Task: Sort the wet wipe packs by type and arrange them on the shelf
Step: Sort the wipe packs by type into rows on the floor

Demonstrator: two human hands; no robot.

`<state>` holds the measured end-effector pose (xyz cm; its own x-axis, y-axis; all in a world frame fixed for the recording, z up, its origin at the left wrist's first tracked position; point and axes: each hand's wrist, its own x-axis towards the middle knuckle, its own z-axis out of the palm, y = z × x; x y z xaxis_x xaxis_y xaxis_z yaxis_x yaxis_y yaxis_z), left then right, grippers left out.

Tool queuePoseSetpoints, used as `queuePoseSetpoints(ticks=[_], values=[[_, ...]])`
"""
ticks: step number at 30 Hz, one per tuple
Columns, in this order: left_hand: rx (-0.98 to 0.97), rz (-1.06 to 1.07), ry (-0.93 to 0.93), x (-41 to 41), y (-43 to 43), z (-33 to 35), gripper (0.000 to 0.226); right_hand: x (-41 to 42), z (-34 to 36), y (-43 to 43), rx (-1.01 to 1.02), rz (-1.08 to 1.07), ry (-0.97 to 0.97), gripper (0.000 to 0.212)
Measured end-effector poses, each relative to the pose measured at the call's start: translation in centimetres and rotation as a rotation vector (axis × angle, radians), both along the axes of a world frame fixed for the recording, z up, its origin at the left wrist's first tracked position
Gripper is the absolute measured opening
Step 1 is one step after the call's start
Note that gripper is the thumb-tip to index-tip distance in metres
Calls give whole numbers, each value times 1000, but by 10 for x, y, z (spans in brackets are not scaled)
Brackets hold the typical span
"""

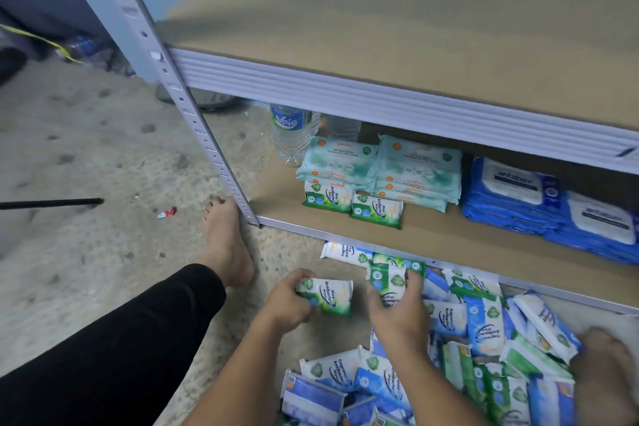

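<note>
Rough concrete floor [86,156] in front of a metal-framed shelf [432,235]: pine-green packs are being picked out of a mixed heap.

Head view: the left hand [287,301] curls round one green pack [326,296], and the right hand [397,315] pinches a second green pack [387,278] just above the pile [484,339] of soft, glossy blue and green film pouches on the floor. On the chipboard bottom board, two shelved green packs [375,214] lie flat in front of the stacked teal packs [380,166], with puffy blue packs [536,201] to their right. The step looks like sorting the green type. The next move likely calls for laying both pouches flat beside their shelved twins, and their slippery film calls for a firm hold.
</note>
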<state>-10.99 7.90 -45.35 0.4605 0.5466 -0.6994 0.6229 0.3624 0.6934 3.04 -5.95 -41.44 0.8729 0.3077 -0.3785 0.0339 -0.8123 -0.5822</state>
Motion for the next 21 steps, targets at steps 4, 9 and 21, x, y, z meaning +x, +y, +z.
queuePoseSetpoints(ticks=[4, 9, 21], values=[[-114, 97, -99, 3, -14, 38, 50, 15, 48, -18, 234, -277, 315, 77], [-142, 85, -231, 6, -44, 96, 52, 35, 105, -62, 696, -439, 934, 39], [154, 168, -407, 15, -93, 207, 49, 31, 189, -133, 658, -361, 177, 27]])
